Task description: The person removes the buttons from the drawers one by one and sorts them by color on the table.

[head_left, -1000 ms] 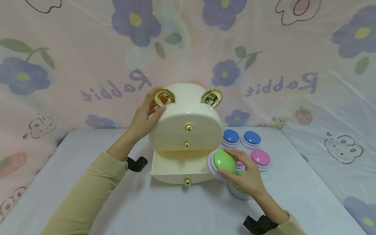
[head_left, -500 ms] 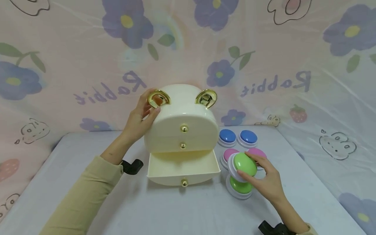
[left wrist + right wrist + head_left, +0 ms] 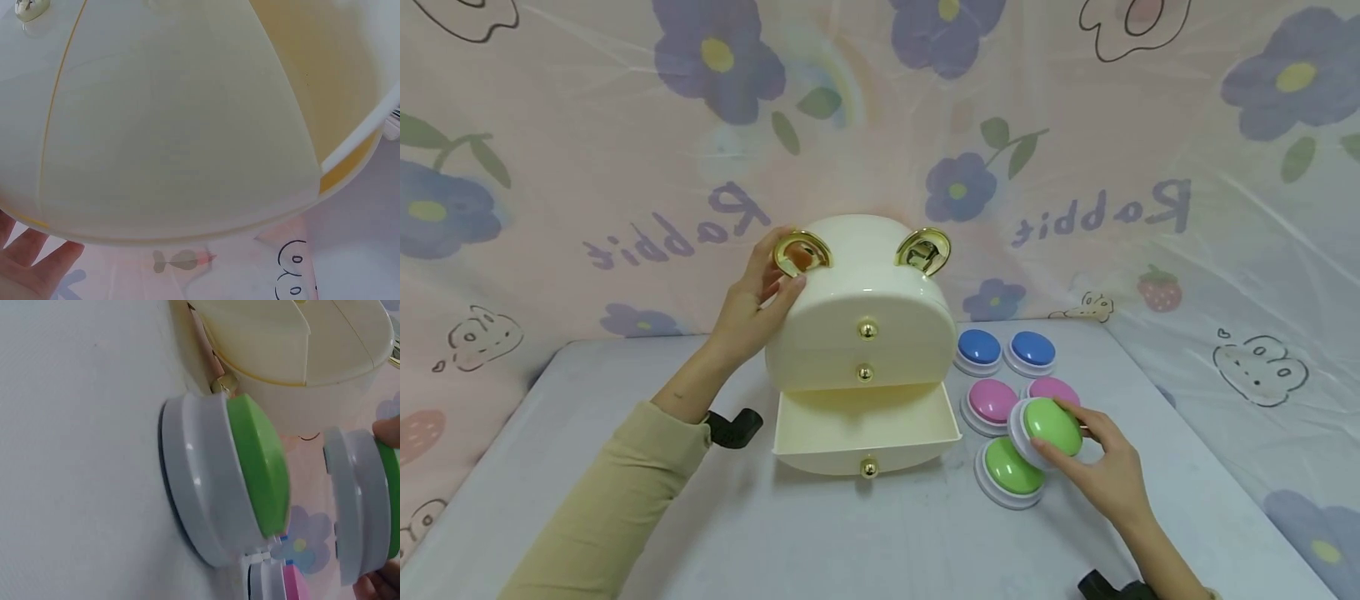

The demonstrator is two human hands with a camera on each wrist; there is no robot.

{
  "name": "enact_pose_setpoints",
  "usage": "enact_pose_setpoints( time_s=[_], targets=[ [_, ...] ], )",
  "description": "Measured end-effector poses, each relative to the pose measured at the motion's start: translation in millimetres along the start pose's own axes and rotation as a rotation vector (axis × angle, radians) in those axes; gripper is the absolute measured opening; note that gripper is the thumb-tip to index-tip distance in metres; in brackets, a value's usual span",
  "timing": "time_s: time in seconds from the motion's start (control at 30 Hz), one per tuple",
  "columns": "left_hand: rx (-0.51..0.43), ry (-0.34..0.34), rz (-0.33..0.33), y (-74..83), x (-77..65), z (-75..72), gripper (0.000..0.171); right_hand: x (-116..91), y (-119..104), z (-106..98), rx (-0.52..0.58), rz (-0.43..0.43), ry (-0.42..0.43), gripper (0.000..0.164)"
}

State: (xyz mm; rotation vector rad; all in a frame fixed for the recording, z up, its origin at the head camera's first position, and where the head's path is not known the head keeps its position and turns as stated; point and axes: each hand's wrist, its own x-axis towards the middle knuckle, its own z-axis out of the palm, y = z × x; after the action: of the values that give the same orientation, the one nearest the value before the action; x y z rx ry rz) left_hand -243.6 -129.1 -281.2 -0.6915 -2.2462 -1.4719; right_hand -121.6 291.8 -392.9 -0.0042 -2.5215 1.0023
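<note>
A cream drawer box (image 3: 861, 342) with gold ears and round gold knobs stands at the middle of the table, its bottom drawer (image 3: 859, 457) pulled out with a bare inside. My left hand (image 3: 752, 300) grips the box at its left gold ear (image 3: 802, 252); in the left wrist view, fingers show along the box's edge. My right hand (image 3: 1108, 467) holds a green push button (image 3: 1054, 427) by its white rim, tilted and raised. Beside and partly below it, a second green push button (image 3: 1012, 467) sits on the table, seen large in the right wrist view.
Two blue push buttons (image 3: 979, 347) stand at the back right of the box. In front of them are two pink push buttons (image 3: 992, 402), one partly behind the held green button. A patterned cloth (image 3: 850, 167) hangs behind the white table (image 3: 760, 533).
My right hand has carried the green button away from the open drawer to the right, past the other green button. My left hand stays at the ear; the view has shifted slightly.
</note>
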Motion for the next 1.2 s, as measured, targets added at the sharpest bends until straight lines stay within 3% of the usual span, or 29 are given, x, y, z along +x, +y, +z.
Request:
enact_pose_setpoints(
  time_s=[0.2,0.47,0.9,1.2],
  targets=[
    [0.0,0.003,-0.005,0.3,-0.5,-0.2,0.057,4,4,-8,-0.028,0.149,-0.075,0.064],
    [0.009,-0.001,-0.019,0.8,-0.1,-0.5,0.057,8,8,-17,-0.076,0.247,-0.132,0.071],
    [0.003,0.0,-0.015,1.7,-0.9,-0.9,0.057,9,15,-29,-0.198,0.376,-0.296,0.083],
    [0.003,0.001,-0.008,2.0,-0.7,0.3,0.057,11,21,-33,-0.28,0.406,-0.365,0.088]
  ],
)
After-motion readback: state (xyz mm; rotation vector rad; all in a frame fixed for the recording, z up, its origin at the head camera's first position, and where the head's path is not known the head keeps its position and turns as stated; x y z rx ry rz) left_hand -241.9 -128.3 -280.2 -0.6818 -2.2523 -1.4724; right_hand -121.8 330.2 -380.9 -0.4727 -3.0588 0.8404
